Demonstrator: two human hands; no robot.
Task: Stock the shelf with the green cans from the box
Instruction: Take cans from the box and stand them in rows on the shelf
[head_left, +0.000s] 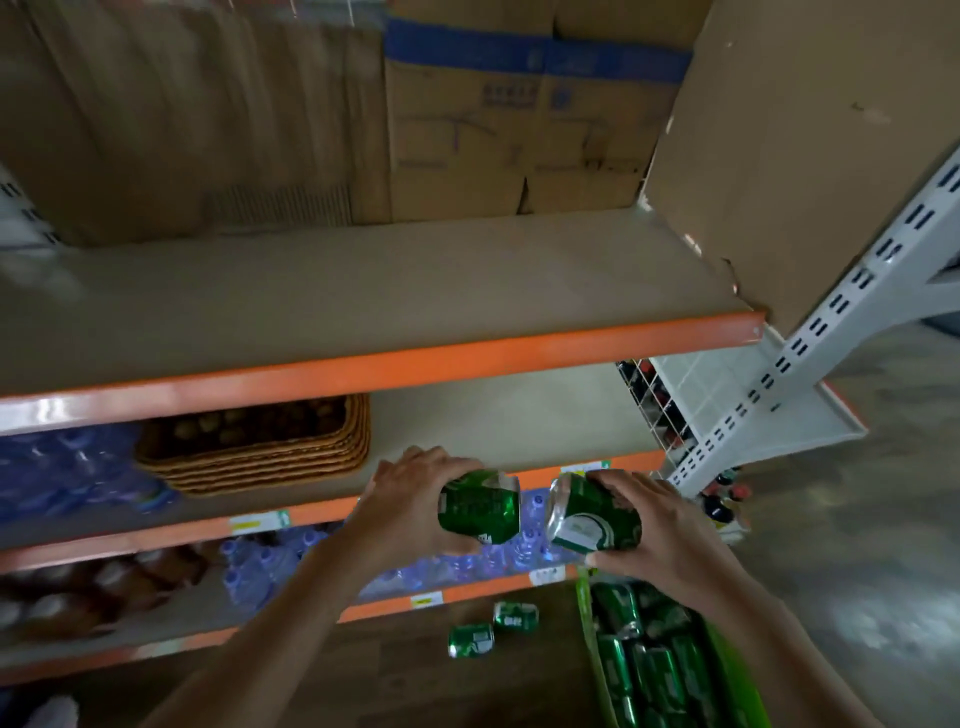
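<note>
My left hand (410, 499) grips a green can (480, 508) and my right hand (654, 525) grips a second green can (597, 514). Both cans are held side by side in the air, just in front of the orange edge of the middle shelf (519, 415). Below my right hand stands the green box (589, 623), open and holding several green cans (649, 654). Two more green cans (491, 629) lie on their sides on the floor to the left of the box.
A woven basket (270, 452) sits on the middle shelf to the left, with packs of water bottles (62, 467) beside it. Cardboard boxes (519, 119) fill the back of the top shelf. More water bottles (270, 561) are on the lower shelf. A white slotted upright (810, 338) stands at the right.
</note>
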